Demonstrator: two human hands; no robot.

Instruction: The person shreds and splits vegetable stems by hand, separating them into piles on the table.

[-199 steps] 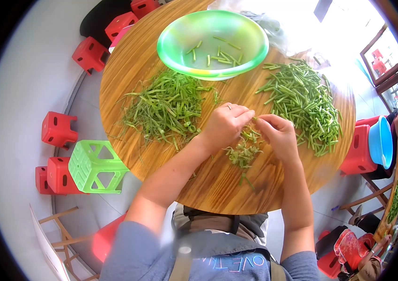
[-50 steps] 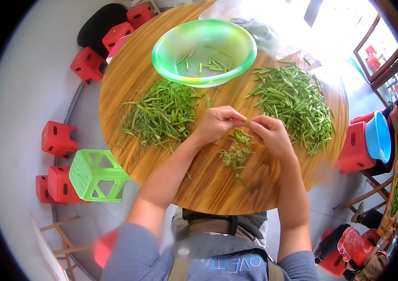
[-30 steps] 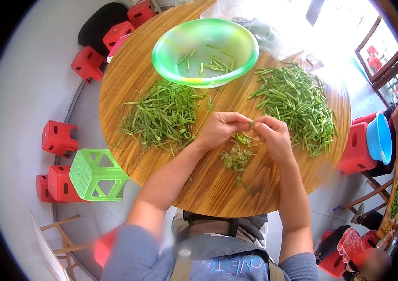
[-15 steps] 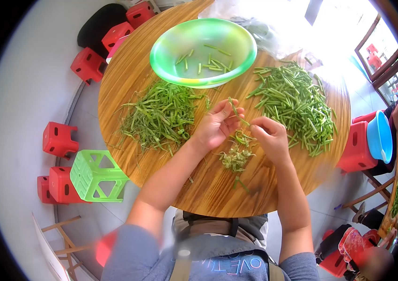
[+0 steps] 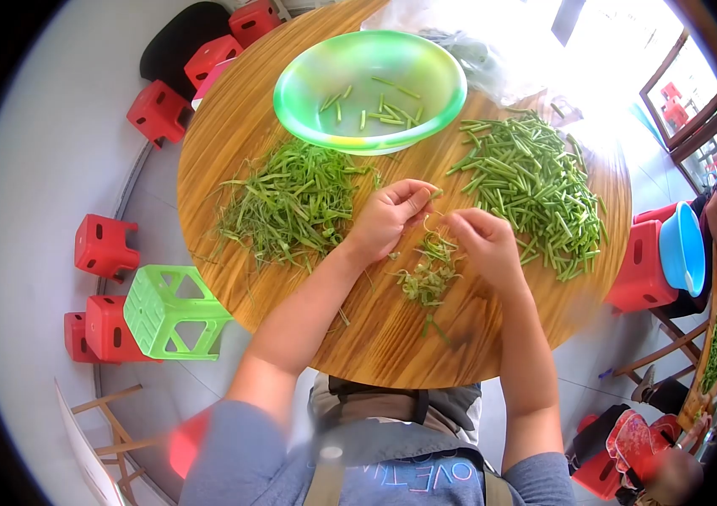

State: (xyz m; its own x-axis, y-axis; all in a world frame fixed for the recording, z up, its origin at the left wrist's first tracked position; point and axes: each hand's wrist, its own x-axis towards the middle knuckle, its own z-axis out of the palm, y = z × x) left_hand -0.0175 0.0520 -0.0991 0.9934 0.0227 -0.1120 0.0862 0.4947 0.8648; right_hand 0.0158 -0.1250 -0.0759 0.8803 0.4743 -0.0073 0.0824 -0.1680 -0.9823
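My left hand (image 5: 390, 218) is closed around a short green vegetable stem (image 5: 437, 194), whose tip pokes out past the thumb. Close beside it, my right hand (image 5: 487, 243) pinches what looks like a thin pale strand of peel (image 5: 429, 221) between thumb and fingertips. Curled pale-green peelings (image 5: 424, 282) lie in a small heap on the wooden table below both hands. To the right of them spreads a big pile of cut green stems (image 5: 536, 194). Left of my left hand is a heap of leafy green strips (image 5: 291, 202).
A green-and-yellow basin (image 5: 325, 138) with several cut stems stands at the back of the round wooden table (image 5: 375, 346). Clear plastic bags (image 5: 493, 51) lie behind it. Red stools (image 5: 105, 246) and a green stool (image 5: 156, 312) stand left; a blue basin (image 5: 682, 249) rests at right.
My left hand has closed from a half-open hold with fingers spread around the stem. The thin strand now stretches below, near my right fingertips. The view has shifted slightly.
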